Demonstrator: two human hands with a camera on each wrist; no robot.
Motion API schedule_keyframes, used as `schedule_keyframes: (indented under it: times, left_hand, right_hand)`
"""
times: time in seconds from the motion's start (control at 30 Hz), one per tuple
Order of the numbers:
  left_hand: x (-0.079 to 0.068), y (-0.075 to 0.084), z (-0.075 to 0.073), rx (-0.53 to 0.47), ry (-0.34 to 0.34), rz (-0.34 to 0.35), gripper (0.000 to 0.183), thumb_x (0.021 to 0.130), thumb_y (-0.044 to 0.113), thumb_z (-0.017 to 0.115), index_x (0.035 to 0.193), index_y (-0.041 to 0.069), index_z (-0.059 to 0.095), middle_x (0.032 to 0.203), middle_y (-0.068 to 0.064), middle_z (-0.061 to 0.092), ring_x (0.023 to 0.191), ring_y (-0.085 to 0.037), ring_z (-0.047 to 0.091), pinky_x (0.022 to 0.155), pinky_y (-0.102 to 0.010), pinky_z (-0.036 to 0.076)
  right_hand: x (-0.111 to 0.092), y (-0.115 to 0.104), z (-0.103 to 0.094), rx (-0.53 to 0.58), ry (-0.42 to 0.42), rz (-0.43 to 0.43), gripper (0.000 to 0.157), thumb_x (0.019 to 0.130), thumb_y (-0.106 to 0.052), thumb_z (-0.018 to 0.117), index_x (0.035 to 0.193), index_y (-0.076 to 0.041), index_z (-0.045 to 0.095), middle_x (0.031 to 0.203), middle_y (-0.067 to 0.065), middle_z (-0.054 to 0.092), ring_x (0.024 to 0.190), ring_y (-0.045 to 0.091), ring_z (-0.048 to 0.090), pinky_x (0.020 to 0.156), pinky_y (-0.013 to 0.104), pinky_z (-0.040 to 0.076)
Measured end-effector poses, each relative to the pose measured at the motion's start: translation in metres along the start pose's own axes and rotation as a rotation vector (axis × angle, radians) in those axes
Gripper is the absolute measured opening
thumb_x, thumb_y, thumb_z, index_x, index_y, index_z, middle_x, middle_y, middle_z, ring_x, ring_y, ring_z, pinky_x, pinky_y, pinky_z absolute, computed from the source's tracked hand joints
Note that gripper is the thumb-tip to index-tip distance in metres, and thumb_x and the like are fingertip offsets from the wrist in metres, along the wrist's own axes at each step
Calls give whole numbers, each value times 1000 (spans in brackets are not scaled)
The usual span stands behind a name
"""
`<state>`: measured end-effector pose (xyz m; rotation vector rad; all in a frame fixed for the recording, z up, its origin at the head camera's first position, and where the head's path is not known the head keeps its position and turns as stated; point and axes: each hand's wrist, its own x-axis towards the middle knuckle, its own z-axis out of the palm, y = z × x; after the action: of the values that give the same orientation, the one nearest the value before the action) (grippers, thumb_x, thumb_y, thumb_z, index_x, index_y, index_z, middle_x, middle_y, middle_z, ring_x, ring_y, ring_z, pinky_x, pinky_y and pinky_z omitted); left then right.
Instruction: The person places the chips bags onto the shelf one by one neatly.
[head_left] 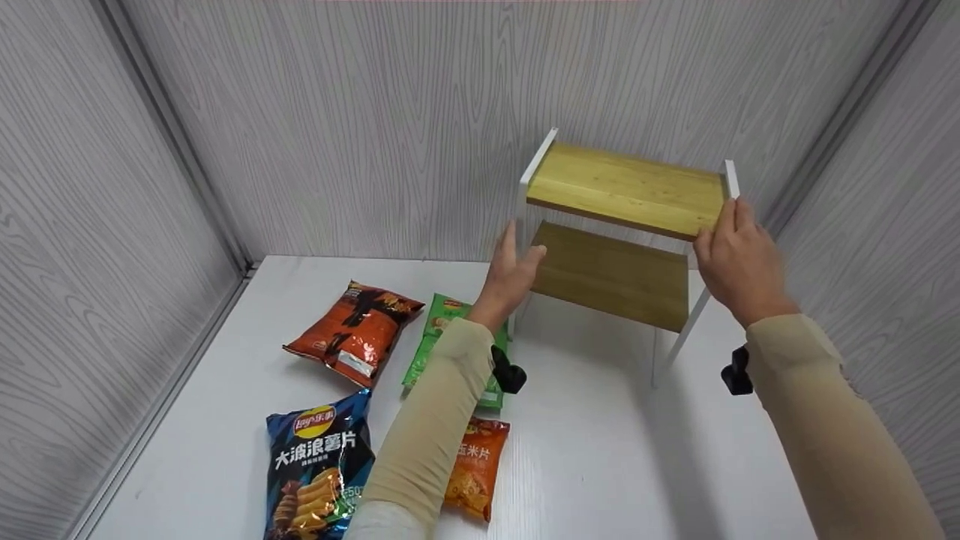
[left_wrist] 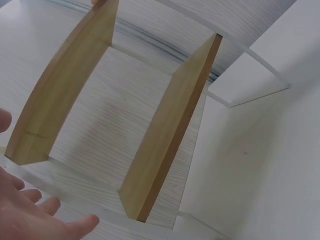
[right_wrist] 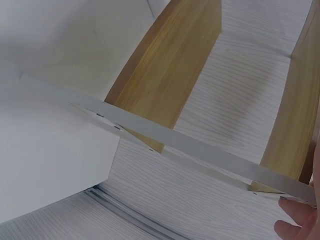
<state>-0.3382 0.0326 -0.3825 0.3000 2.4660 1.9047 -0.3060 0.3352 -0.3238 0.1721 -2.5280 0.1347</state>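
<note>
A two-tier shelf rack (head_left: 630,187) with wooden boards and white side frames stands at the back right. My right hand (head_left: 742,262) grips the front right corner of its upper board, and in the right wrist view the fingertips (right_wrist: 295,215) curl round the white frame. Beside the front left post is my left hand (head_left: 510,277), fingers extended and thumb apart, holding nothing. The left wrist view has those spread fingers (left_wrist: 47,205) close to the white side frame; contact cannot be told. Below the upper board is the lower board (head_left: 611,277).
Left of the rack lie an orange-red chip bag (head_left: 360,330), a green snack bag (head_left: 448,306), a blue chip bag (head_left: 319,465) and a small orange snack bag (head_left: 476,472). My left forearm partly hides several. Grey wood-grain walls (head_left: 360,135) enclose the white table (head_left: 202,442).
</note>
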Motion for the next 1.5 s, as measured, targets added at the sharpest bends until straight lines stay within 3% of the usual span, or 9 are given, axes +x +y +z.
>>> schedule_keyframes:
  times: [0.23, 0.53, 0.77, 0.93, 1.13, 1.33, 1.5]
  left_hand:
    - [3, -2, 2, 5, 23, 7, 78, 97, 40, 44, 161, 18, 6, 169, -4, 8, 156, -22, 7, 127, -42, 14]
    - [-2, -2, 2, -1, 13, -12, 75, 97, 40, 45, 161, 20, 10, 168, -3, 10, 156, -22, 9, 126, -45, 15]
    - [-10, -3, -1, -8, -15, -9, 75, 97, 37, 45, 161, 20, 11, 168, -1, 11, 155, -22, 11, 126, -46, 17]
    - [-16, -6, -3, -18, -29, -10, 75, 96, 36, 46, 160, 19, 13, 168, -2, 13, 155, -23, 13, 125, -47, 18]
    - [-24, -7, 1, -36, -52, -23, 75, 95, 39, 47, 160, 21, 14, 167, -1, 14, 155, -23, 14, 125, -49, 19]
    - [-33, -10, 3, -39, -40, 0, 74, 95, 38, 47, 160, 22, 15, 167, -1, 14, 155, -24, 14, 124, -51, 20]
    - [-40, -12, 6, -63, -38, 12, 75, 94, 38, 47, 160, 23, 15, 167, 0, 14, 154, -23, 15, 124, -51, 20]
  right_hand:
    - [0, -4, -2, 11, -11, 21, 59, 103, -23, 33, 143, 21, 31, 144, 39, 38, 98, 60, 56, 81, 68, 49]
    - [-3, 4, -10, -8, -11, -32, 57, 102, -20, 35, 141, 21, 33, 139, 38, 41, 83, 54, 58, 71, 64, 51]
    - [-6, 6, -13, 17, -32, -11, 58, 102, -20, 34, 143, 21, 30, 143, 38, 37, 95, 57, 57, 77, 66, 49]
    - [-8, 7, -15, 24, -21, -22, 57, 102, -19, 35, 142, 21, 32, 143, 38, 38, 93, 57, 58, 73, 67, 50]
    - [-14, 11, -20, 36, -62, 20, 57, 103, -21, 33, 144, 18, 30, 147, 38, 34, 95, 61, 56, 68, 71, 47]
    - [-18, 11, -24, 30, -78, 17, 56, 103, -20, 31, 144, 18, 30, 148, 39, 33, 102, 61, 55, 68, 71, 48]
    - [-20, 11, -26, 42, -88, 23, 56, 102, -19, 31, 144, 17, 31, 147, 39, 34, 96, 61, 55, 67, 72, 47]
